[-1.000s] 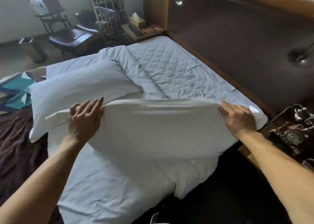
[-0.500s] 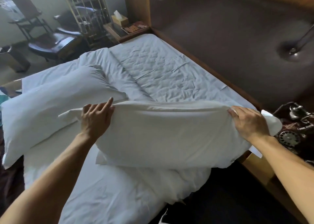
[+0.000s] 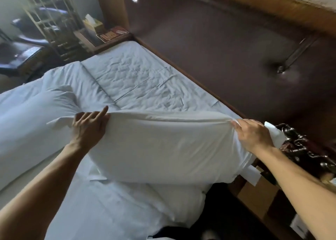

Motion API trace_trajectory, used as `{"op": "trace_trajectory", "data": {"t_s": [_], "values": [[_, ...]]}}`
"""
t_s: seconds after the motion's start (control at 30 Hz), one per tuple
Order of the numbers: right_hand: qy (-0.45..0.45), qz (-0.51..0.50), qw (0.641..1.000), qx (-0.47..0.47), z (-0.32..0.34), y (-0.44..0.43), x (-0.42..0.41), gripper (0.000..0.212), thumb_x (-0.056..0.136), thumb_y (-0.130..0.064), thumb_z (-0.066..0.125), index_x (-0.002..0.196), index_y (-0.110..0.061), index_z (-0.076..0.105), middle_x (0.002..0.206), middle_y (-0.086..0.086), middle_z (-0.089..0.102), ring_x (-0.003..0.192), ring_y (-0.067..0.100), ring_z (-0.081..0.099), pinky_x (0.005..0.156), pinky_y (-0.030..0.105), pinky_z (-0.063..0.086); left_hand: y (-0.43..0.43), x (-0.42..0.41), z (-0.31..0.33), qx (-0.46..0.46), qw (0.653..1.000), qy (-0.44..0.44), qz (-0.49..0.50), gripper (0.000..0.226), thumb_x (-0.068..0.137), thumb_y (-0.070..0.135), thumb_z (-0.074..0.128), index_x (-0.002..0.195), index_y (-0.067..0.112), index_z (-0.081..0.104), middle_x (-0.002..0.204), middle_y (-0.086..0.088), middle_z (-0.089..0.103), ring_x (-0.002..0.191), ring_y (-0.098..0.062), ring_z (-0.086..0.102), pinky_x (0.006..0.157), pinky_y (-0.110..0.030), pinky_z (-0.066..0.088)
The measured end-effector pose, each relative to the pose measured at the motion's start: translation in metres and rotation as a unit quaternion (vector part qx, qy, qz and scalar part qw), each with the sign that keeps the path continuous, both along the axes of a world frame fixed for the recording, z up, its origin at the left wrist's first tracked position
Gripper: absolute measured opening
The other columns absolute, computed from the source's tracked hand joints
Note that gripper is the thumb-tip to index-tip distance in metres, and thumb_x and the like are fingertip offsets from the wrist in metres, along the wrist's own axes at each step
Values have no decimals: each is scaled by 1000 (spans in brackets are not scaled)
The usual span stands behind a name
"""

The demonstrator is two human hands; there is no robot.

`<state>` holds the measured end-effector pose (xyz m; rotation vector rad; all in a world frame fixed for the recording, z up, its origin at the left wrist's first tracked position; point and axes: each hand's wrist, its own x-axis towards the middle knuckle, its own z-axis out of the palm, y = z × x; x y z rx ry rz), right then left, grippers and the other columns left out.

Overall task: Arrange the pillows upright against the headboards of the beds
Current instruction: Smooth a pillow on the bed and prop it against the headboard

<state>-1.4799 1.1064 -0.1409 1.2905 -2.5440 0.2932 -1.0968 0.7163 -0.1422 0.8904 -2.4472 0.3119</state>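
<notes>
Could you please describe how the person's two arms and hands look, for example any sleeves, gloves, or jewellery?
Both forearms are bare as far as the picture shows; no sleeve reaches into view. The left hand and the right hand wear no gloves. No ring, watch or bracelet is visible on the fingers or wrists, and no markings can be seen. The fingernails look short and unpainted.

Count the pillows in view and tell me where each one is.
2. One pillow is held by the left hand and right hand; the other pillow lies on the bed at left.
</notes>
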Motion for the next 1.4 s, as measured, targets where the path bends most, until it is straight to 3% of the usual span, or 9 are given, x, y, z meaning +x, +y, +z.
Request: {"op": "trace_trajectory", "data": {"t_s": [0.3, 0.53, 0.6, 0.67, 0.77, 0.87, 1.07, 1.27, 1.4], "values": [[5, -38, 999, -37, 18, 1, -74, 68, 106, -52, 25, 91, -3, 70, 87, 16, 74, 76, 41, 67, 65, 44, 53, -62, -160, 39, 47, 997, -38, -40, 49, 105, 43, 35, 129, 15, 67, 111, -16, 74, 108, -42, 64, 96, -47, 39], [-8, -83, 996, -41, 16, -2, -136, 54, 104, -41, 36, 68, -8, 58, 63, 14, 64, 56, 38, 62, 51, 36, 42, -116, -347, 60, 85, 991, -84, -61, 61, 101, 52, 25, 127, 17, 68, 125, -16, 69, 121, -44, 53, 110, -53, 30], [-5, -99, 994, -38, 13, -5, -156, 54, 104, -40, 36, 66, -8, 58, 60, 13, 62, 52, 37, 60, 51, 34, 39, -121, -412, 57, 107, 985, -129, -46, 51, 100, 44, 31, 131, 20, 65, 142, -19, 56, 134, -44, 41, 114, -61, 21], [-1, -118, 993, -20, 4, -6, -176, 55, 103, -40, 35, 65, -9, 59, 59, 13, 61, 52, 36, 60, 51, 34, 41, -109, -468, 47, 166, 975, -145, -9, 42, 99, 32, 45, 139, 25, 56, 161, -19, 31, 148, -42, 23, 117, -63, 12], [-22, -166, 986, 13, -16, -13, -212, 52, 101, -35, 33, 82, -4, 70, 75, 17, 69, 65, 40, 65, 62, 44, 54, -67, -531, 14, 223, 961, -156, -46, 50, 103, 39, 42, 152, 30, 41, 166, -12, 23, 152, -36, 19, 120, -59, 17], [-62, -187, 980, -11, -39, -26, -236, 49, 96, -32, 38, 112, 1, 71, 99, 20, 73, 85, 44, 67, 77, 50, 57, -13, -565, -28, 232, 935, -208, -169, 54, 104, 52, 37, 154, 33, 37, 165, -6, 29, 152, -30, 24, 120, -55, 18], [-74, -99, 990, -72, -67, -104, -242, 44, 93, -31, 49, 114, 0, 71, 104, 17, 72, 90, 39, 69, 78, 46, 59, 26, -595, -71, 211, 902, -261, -272, 65, 95, 62, 19, 147, 33, 45, 156, -1, 41, 148, -25, 31, 120, -59, 12], [-163, -80, 983, -3, -91, -185, -248, 57, 94, -42, 43, 124, -1, 67, 115, 19, 71, 104, 38, 67, 90, 46, 56, -33, -610, -97, 189, 906, -278, -256, 66, 95, 68, 15, 141, 37, 49, 151, 6, 47, 145, -20, 33, 117, -55, 16], [-155, -127, 979, 34, -106, -150, -262, 62, 100, -56, 39, 125, -5, 65, 109, 16, 70, 98, 39, 65, 87, 47, 53, -91, -620, -90, 186, 915, -302, -191, 61, 98, 65, 18, 148, 38, 41, 158, 4, 37, 151, -18, 22, 119, -59, 4]]}}
